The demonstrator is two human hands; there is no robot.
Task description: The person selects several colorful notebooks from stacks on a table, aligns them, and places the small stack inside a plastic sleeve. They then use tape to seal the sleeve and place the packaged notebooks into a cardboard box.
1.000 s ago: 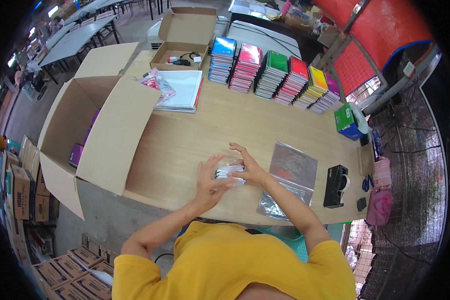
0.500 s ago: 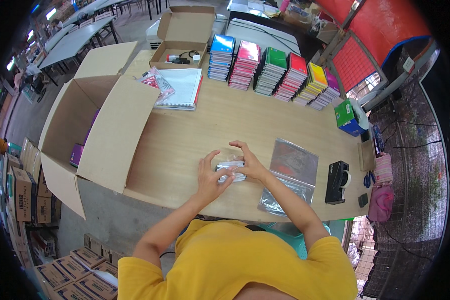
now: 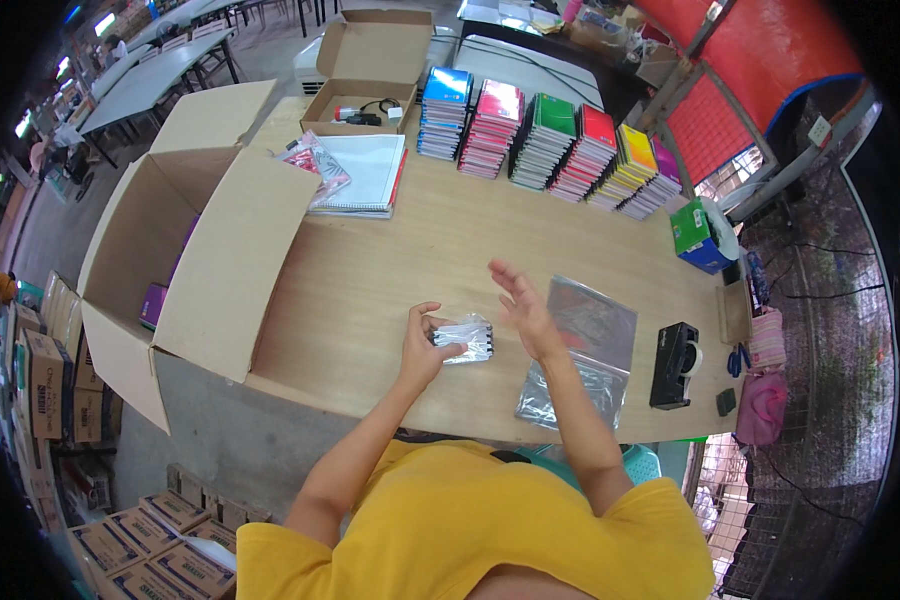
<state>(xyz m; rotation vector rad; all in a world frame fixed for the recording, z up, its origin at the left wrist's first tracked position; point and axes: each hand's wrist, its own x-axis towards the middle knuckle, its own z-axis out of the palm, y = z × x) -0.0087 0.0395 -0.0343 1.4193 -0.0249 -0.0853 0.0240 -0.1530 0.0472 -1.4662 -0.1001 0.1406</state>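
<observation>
My left hand (image 3: pixel 429 348) grips one side of a small stack of notebooks (image 3: pixel 469 342) in clear plastic, its thumb lying along the near side. White page edges and dark cover edges show through the shiny wrap. Raised to the right of the stack and apart from it, my right hand (image 3: pixel 525 312) holds nothing, its fingers stretched out. Flat clear plastic sleeves (image 3: pixel 582 350) lie on the table beside my right forearm. A black tape dispenser (image 3: pixel 676 366) stands farther right.
Notebook piles in blue (image 3: pixel 444 112), pink, green (image 3: pixel 544 140), red, yellow and purple line the table's far side. An open carton (image 3: pixel 232 265) stands at left, with purple notebooks inside. Behind it lie a spiral notebook (image 3: pixel 358 176) and an open cardboard box (image 3: pixel 365 85). Scissors (image 3: pixel 738 359) lie at right.
Both hands were on the wrapped stack. My right hand has let go and moved up and to the right, its fingers straightened. My left hand keeps hold of the stack.
</observation>
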